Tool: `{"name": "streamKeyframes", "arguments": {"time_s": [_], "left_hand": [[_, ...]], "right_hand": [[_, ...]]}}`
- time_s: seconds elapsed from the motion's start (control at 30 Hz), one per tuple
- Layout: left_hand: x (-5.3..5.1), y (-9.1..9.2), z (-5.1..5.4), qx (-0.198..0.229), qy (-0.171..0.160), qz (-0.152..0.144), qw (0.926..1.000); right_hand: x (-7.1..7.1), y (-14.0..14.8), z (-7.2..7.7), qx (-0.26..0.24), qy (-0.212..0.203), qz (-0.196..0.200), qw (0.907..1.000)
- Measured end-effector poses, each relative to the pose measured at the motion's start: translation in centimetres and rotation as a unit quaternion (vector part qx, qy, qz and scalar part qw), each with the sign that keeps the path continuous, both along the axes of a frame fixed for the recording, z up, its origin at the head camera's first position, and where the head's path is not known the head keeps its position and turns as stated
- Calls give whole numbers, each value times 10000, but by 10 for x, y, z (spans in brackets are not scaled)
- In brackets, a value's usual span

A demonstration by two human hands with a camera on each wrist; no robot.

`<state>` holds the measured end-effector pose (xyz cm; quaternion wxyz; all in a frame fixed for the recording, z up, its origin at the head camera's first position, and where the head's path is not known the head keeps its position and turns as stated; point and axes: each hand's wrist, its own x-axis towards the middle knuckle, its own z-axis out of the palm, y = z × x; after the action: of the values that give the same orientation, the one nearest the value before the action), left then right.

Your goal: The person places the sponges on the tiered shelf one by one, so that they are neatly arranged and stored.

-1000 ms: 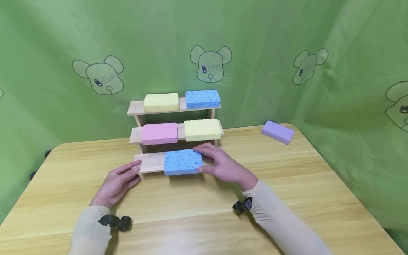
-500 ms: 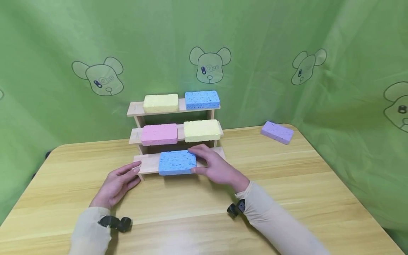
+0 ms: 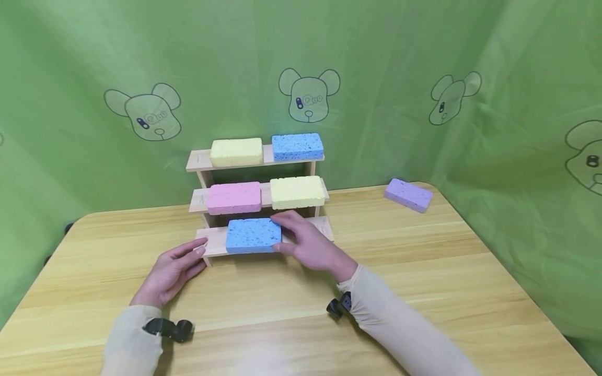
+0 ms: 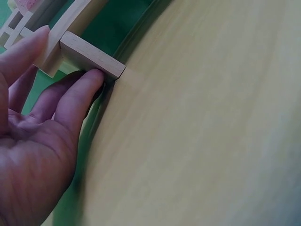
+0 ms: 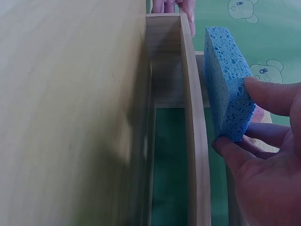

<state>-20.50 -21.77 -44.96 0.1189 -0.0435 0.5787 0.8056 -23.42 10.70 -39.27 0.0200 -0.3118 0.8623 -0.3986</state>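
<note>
My right hand (image 3: 312, 243) pinches a speckled blue sponge (image 3: 253, 236) by its right end, thumb at the front edge and fingers at the back. In the right wrist view this sponge (image 5: 225, 80) appears slightly apart from the lowest board (image 5: 197, 150). That board belongs to a three-tier wooden display rack (image 3: 305, 169). At the rack's lower left end, my left hand (image 3: 171, 271) grips the board's corner. The left wrist view has its fingers (image 4: 77, 101) against the rack's end leg (image 4: 91, 54).
A yellow sponge (image 3: 236, 152) and a blue one (image 3: 298, 147) lie on the top tier. The middle tier bears a pink sponge (image 3: 234, 198) and another yellow sponge (image 3: 297, 191). One purple sponge (image 3: 408, 195) lies at the back right of the table (image 3: 400, 250), before a green curtain (image 3: 376, 52).
My right hand has carried the blue sponge leftward above the lowest tier, baring more of the board's right end. The left hand has stayed in place on the rack.
</note>
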Motion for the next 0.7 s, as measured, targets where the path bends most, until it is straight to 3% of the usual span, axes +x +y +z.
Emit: {"name": "streamKeyframes", "arguments": {"time_s": [0.3,0.7], "left_hand": [[1,0,1,0,15,22,10000],[2,0,3,130,32,88,9999]], "right_hand": [[0,-11,-4,-74,-213,76,9997],[-3,-19,-7,146,-67,103,9998]]}}
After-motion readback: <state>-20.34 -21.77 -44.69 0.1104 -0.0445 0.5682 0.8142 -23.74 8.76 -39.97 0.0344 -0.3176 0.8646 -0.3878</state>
